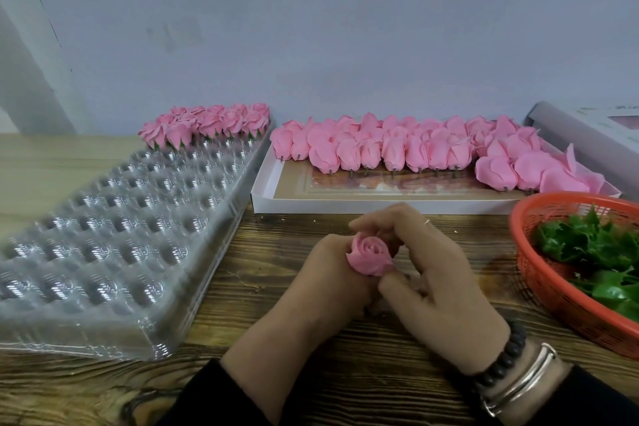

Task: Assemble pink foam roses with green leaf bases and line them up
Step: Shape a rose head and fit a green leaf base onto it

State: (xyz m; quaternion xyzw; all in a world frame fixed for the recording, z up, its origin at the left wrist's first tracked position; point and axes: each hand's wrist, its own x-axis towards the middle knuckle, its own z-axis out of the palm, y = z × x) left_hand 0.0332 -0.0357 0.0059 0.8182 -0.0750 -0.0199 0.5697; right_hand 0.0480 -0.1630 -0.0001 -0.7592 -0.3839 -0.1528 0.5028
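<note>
My left hand [325, 273] curled around the rose [370, 255], gripping it from below; my right hand [432, 263] pinched its petals, thumb and fingers bent, above the table [345, 391].

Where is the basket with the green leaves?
In the head view, the orange basket sits at the right edge, beside the right hand.

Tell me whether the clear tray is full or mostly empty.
Mostly empty. The clear tray holds finished roses only at its far end; the remaining cups nearer the person show bare plastic.
</note>
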